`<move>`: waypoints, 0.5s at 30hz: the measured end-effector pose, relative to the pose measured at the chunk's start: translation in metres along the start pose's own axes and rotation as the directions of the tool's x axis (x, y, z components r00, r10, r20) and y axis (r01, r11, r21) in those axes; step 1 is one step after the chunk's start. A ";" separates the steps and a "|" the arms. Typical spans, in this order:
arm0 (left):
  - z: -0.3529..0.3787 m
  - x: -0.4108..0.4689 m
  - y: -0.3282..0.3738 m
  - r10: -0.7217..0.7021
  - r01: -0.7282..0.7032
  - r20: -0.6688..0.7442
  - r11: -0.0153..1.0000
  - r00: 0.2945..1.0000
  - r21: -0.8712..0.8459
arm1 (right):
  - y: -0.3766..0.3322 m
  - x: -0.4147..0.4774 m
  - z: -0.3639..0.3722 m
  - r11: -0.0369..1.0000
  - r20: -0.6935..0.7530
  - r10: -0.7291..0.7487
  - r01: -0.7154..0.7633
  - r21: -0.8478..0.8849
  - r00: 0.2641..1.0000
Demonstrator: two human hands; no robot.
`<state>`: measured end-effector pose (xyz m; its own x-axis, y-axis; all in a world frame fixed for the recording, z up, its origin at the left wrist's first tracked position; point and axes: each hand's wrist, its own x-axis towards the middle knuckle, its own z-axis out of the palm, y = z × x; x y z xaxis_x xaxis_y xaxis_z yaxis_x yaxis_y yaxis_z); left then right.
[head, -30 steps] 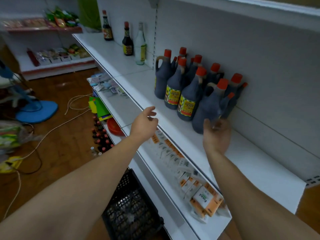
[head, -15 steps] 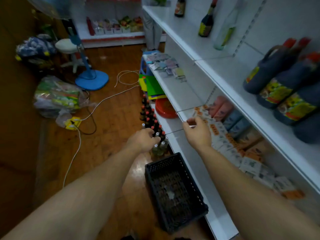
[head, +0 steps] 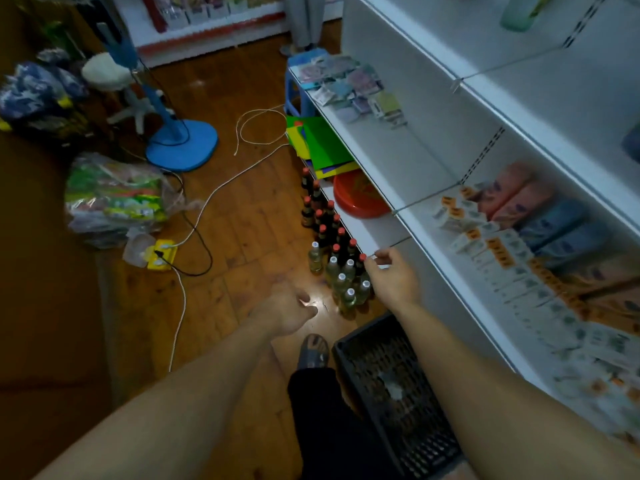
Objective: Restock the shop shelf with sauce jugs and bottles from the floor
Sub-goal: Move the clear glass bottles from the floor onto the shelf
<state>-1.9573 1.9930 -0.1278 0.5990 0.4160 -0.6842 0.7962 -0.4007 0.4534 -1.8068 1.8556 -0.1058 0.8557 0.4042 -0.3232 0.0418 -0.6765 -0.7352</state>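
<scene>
Down on the wooden floor (head: pixel 242 244), right against the foot of the white metal shelf (head: pixel 381 157), stands a tight cluster of slim dark sauce bottles (head: pixel 323 220) with small red caps. Nearer the person it runs on into clear bottles (head: pixel 348 282) of pale liquid with whitish caps. The glossy planks throw back a bright glare beside them. A black plastic crate (head: pixel 391 393) with a lattice bottom sits just this side of the bottles. The right hand (head: pixel 393 278) hangs over the nearest clear bottles, fingers loosely spread and holding nothing, fingertips just beside one red cap; contact cannot be told. The left hand (head: pixel 287 313) hovers to the left of the cluster, apart from it, fingers slackly curled and empty.
</scene>
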 end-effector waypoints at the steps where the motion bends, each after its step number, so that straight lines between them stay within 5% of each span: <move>1: -0.005 0.024 0.000 0.002 -0.003 0.031 1.000 1.000 0.025 | 0.002 0.020 0.010 1.000 -0.004 0.024 -0.024 0.003 1.000; 15: -0.019 0.292 -0.028 -0.022 -0.113 0.378 0.937 0.925 0.331 | 0.041 0.187 0.131 0.893 -0.015 0.448 -0.448 -0.040 0.894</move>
<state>-1.8029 2.1413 -0.3295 0.5045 0.0850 -0.8592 0.6496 -0.6929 0.3129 -1.7124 1.9841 -0.2738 0.7915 0.0487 -0.6092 -0.3258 -0.8098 -0.4879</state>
